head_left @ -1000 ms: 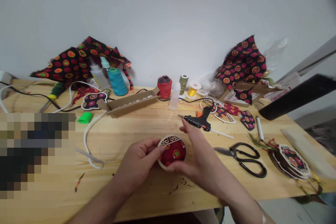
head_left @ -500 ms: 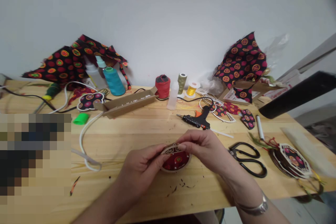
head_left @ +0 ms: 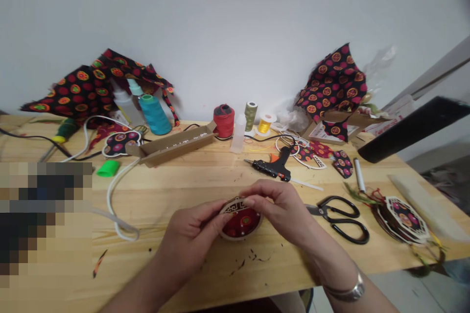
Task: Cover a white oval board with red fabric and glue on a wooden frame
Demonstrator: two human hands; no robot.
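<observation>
A round pendant [head_left: 242, 225] with a pale wooden rim, a cut-out lattice along its top and dark red patterned fabric is held just above the table. My left hand [head_left: 194, 232] grips its left edge between thumb and fingers. At the upper right edge, my right hand [head_left: 281, 208] pinches the rim near the lattice; its fingertips partly hide that side. Small pale dots show on the red fabric. Beyond my hands lies a black glue gun [head_left: 271, 166] with a glue stick [head_left: 306, 185] behind it. Black-handled scissors [head_left: 340, 217] rest right of my right wrist.
Along the back stand a teal thread cone [head_left: 155, 115], a red spool [head_left: 223, 121], a clear bottle [head_left: 238, 134] and an open cardboard box [head_left: 178, 145]. Stacked lattice pendants [head_left: 402, 220] lie at the right. Dark scraps [head_left: 240, 265] lie near the front edge.
The view has shifted slightly, so the table things appear a little further left. Both hands keep their hold on the pendant, almost unmoved.
</observation>
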